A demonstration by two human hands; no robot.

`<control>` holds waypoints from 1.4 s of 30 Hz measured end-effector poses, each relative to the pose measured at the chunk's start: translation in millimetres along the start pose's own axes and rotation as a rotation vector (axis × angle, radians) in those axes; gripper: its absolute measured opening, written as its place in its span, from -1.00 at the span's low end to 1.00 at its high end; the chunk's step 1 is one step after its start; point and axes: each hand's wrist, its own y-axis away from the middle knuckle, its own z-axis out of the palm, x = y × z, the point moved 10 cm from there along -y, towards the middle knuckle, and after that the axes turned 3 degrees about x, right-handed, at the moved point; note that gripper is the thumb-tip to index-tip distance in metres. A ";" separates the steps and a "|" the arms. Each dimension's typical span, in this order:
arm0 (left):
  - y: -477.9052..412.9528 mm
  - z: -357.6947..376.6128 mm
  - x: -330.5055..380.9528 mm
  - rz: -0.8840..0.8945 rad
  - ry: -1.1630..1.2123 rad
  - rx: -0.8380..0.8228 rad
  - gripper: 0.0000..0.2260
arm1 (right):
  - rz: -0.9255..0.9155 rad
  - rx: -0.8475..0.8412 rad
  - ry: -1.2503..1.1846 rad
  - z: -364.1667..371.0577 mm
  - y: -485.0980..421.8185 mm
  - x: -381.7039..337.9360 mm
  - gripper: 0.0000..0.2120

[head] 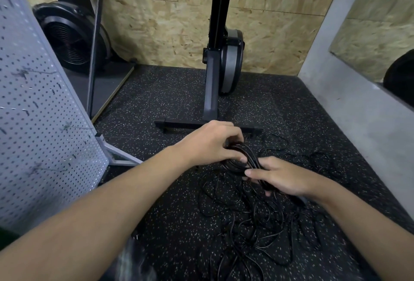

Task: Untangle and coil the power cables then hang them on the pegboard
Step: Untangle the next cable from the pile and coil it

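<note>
A small coil of black power cable [244, 159] hangs between both hands above the speckled floor. My left hand [212, 142] grips the coil's upper left side, fingers curled over it. My right hand [280, 177] holds the coil's lower right side, fingers wrapped around the strands. Below the hands a tangle of black cables [257, 220] spreads over the floor, with more loose loops [275, 142] to the upper right. The grey pegboard [40, 124] with several black hooks stands on the left.
A black exercise machine [215, 68] with a flat base bar stands just beyond the hands against an OSB wall. A large black fan wheel [71, 39] sits at the back left. A grey concrete wall [358, 101] borders the right. The pegboard's metal foot [121, 155] juts onto the floor.
</note>
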 end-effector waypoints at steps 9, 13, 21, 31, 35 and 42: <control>19.2 -19.5 -35.1 -0.228 0.123 -0.048 -0.81 | -0.046 0.148 -0.109 -28.4 2.9 -7.2 -0.81; 19.7 -31.8 -42.2 -0.269 0.234 0.062 -0.87 | -0.058 0.170 -0.104 -28.7 1.4 -9.9 -0.80; 22.0 -40.9 -40.6 -0.236 0.289 0.192 -0.89 | -0.019 0.183 -0.074 -30.5 2.5 -5.0 -0.76; 16.2 -57.8 1.8 -0.053 0.120 0.328 -0.90 | 0.044 0.103 -0.087 -15.5 2.0 2.9 -0.70; 10.1 -56.9 41.1 0.109 0.067 0.286 -0.89 | 0.089 -0.024 -0.038 3.7 2.0 2.4 -0.66; -4.2 -44.6 24.9 0.018 0.140 0.195 -0.90 | -0.108 -0.196 0.356 43.5 14.9 -29.2 -0.83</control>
